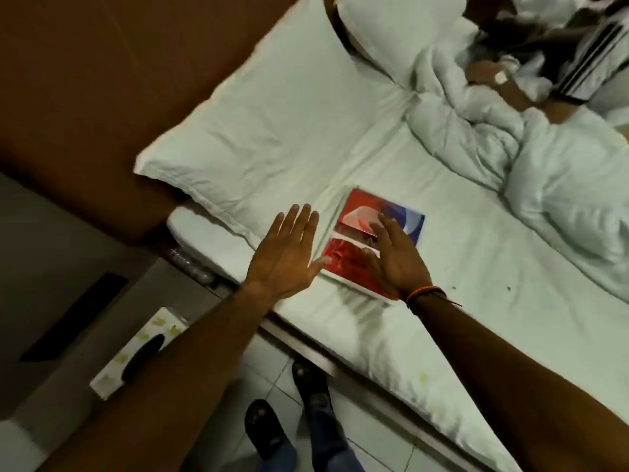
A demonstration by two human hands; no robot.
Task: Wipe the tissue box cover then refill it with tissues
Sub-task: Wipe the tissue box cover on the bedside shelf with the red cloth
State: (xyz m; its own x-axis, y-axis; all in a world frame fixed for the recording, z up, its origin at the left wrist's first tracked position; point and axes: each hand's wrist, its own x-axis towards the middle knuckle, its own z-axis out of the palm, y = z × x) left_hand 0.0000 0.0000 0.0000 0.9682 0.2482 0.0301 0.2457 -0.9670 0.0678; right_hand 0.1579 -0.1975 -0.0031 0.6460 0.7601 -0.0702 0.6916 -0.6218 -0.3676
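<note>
**A:** What sits at the far left of the frame?

**B:** In the lower left, a white tissue box (136, 352) with yellow marks and a dark oval slot lies on a grey side table (51, 335). The left forearm crosses over part of it. Above that, in the upper left, is a brown headboard (102, 80).

**A:** And moving toward the middle?

**B:** A white pillow (272, 114) lies at the upper centre on the white bed (476, 301). Below it, the left hand (286, 257) is spread flat, palm down, fingers apart, gripping nothing. Whether it rests on the sheet or floats above it, I cannot tell. Its thumb reaches the left edge of the red tissue box cover (360, 226).

**A:** Where is that cover exactly?

**B:** At the centre of the frame, flat on the sheet near the bed's edge, just beside the pillow. It is red with a blue and white patch at its upper right and a pale strip across the middle.

**A:** The other hand?

**B:** The right hand (398, 260) is also open and flat, fingers stretched, lying over the cover's right half, holding nothing. A dark and orange band (425, 294) circles the wrist.

**A:** Further right?

**B:** A crumpled white duvet (510, 148) fills the upper right. At the bottom centre, two dark shoes (289, 403) stand on the tiled floor (265, 356).
</note>
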